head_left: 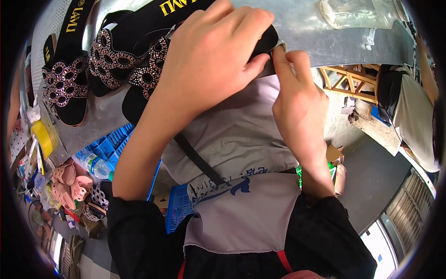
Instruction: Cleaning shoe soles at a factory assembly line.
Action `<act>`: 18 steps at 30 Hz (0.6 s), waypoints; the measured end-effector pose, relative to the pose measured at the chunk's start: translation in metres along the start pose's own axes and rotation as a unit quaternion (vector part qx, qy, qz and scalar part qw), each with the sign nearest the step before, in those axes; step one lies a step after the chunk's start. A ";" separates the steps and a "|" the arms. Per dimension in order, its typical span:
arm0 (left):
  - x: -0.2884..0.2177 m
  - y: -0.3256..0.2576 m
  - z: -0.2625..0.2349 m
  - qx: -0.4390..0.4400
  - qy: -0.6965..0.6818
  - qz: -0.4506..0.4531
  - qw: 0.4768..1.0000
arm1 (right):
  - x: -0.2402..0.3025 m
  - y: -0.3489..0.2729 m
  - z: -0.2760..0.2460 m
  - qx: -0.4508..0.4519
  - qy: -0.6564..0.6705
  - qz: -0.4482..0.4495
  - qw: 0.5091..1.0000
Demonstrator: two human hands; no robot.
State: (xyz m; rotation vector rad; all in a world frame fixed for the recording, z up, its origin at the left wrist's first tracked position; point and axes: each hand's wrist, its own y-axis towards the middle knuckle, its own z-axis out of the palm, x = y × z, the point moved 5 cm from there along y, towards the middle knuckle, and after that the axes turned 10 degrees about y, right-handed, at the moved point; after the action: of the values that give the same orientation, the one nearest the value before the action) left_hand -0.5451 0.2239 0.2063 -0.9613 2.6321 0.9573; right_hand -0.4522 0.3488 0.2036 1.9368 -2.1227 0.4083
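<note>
My left hand (211,56) is closed over a black sandal (132,104), its thumb by the rounded heel end. Rhinestones cover the cut-out upper of this sandal, partly hidden behind my wrist. At the heel's edge my right hand (299,88) pinches, thumb and index finger together. A small pale scrap shows by its fingertips; what the fingers hold is too hidden to name. To the left, on the metal table (320,44), lie a second rhinestone sandal (109,60) and a third one (65,86), toes toward me.
At the table's far right are a clear plastic container (360,13) and a small syringe-like piece (370,39). Yellow tape (42,138) lies at the left edge. Below stand a blue crate (111,144), a bottle (97,166) and pink shoe pieces (69,183). Another person (416,121) sits at right.
</note>
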 end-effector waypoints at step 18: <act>0.000 -0.002 0.003 0.027 -0.006 0.008 1.000 | -0.013 0.020 -0.002 -0.062 0.095 -0.027 0.993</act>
State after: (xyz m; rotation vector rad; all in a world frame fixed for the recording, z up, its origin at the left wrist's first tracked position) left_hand -0.5436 0.2246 0.2026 -0.9199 2.6451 0.8865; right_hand -0.4705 0.3633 0.2004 1.8046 -1.9261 0.4200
